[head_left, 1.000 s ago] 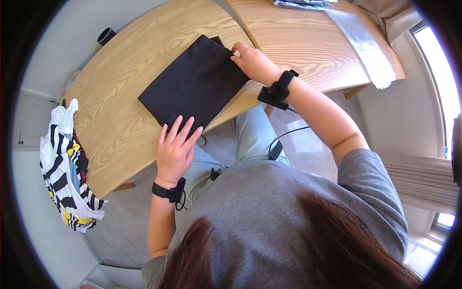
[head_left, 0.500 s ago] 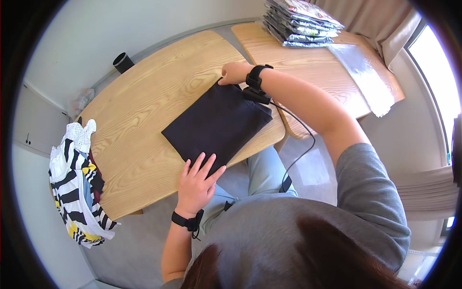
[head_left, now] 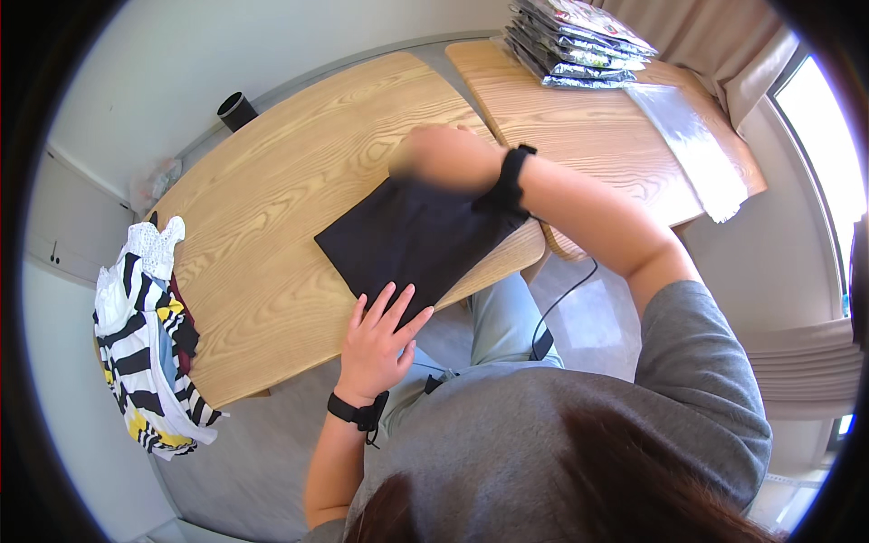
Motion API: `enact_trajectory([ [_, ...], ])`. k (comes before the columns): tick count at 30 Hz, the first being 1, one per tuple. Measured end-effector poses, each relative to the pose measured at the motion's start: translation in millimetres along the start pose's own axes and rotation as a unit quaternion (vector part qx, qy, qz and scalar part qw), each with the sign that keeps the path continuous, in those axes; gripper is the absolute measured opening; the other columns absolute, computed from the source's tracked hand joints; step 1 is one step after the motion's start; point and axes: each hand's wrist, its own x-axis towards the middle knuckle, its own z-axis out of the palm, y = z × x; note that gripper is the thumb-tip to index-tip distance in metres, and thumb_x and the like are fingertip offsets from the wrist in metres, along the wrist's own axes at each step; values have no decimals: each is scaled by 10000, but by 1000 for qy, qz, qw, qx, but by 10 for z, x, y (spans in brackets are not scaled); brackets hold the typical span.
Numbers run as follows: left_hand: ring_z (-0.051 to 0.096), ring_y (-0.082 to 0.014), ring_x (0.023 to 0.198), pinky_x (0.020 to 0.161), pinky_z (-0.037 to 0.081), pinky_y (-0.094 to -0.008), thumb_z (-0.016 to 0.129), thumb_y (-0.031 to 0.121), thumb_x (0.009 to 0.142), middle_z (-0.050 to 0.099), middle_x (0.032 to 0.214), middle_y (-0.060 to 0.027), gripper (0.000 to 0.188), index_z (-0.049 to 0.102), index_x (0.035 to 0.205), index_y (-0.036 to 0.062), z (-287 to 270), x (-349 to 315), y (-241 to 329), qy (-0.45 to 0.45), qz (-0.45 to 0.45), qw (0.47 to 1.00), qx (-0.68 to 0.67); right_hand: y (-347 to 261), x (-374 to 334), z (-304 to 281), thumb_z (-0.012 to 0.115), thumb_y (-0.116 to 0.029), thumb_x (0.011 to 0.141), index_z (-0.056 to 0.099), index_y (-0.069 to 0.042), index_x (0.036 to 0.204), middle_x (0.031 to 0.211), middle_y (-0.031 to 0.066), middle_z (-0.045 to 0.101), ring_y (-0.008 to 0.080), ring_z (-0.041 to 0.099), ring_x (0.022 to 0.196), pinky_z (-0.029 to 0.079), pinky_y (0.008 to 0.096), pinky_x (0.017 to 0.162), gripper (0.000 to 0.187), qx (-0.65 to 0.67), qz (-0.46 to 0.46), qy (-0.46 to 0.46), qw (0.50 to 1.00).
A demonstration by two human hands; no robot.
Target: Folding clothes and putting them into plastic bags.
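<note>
A folded black garment (head_left: 412, 240) lies at the near right edge of the wooden table, its surface lightly creased toward the far side. My left hand (head_left: 380, 339) rests on its near corner, fingers stretched out and spread, with the palm beyond the table edge. Over the garment's far edge is my right hand (head_left: 453, 156), smeared by motion. Its fingers cannot be made out, so whether they grip the cloth is unclear. That hand and its wrist strap hide part of the far right side of the garment.
The wooden table (head_left: 262, 235) carries a heap of striped and white clothes (head_left: 145, 344) over its left end. On a second table (head_left: 579, 118) stand a stack of bagged items (head_left: 579, 45) and a clear plastic sheet (head_left: 692, 145). A black bin (head_left: 237, 111) is behind the table.
My right hand has moved slightly left and lower over the garment's far edge, now blurred. The far edge looks shifted and more creased. My left hand stays spread at the near corner.
</note>
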Motion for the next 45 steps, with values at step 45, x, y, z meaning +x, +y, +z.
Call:
enact_trajectory([
  [45, 232, -312, 1361, 1037, 230, -577, 557, 369, 851, 254, 1480, -131, 633, 326, 1417, 201, 116, 388, 439, -76, -106, 987, 93, 4217, -4162, -81, 627, -374, 814, 631, -43, 1088, 1124, 135, 621, 244, 636, 921, 493, 378, 811, 430, 14, 746, 199, 635],
])
